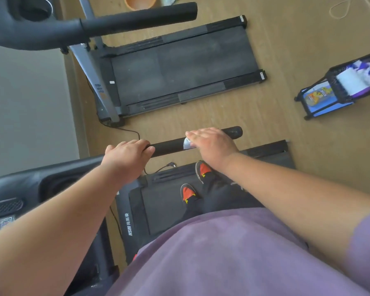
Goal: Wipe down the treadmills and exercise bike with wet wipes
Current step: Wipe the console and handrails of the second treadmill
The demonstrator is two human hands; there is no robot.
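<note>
I stand on a black treadmill (137, 212) and look down at its black foam handrail (169, 147). My left hand (126, 155) is wrapped around the rail near the console end. My right hand (212, 144) lies flat over the rail further out, pressing a white wet wipe (187, 143) against it; only a corner of the wipe shows under the fingers. A second treadmill (179, 69) lies on the floor beyond, with its own black handrail (137, 18) crossing the top of the view.
A black wire basket (333, 82) with white cloths and a blue pack sits on the wooden floor at the right. An orange bowl (140, 2) stands at the top. A black cable (124, 130) runs between the treadmills. The console (6, 206) is at the left.
</note>
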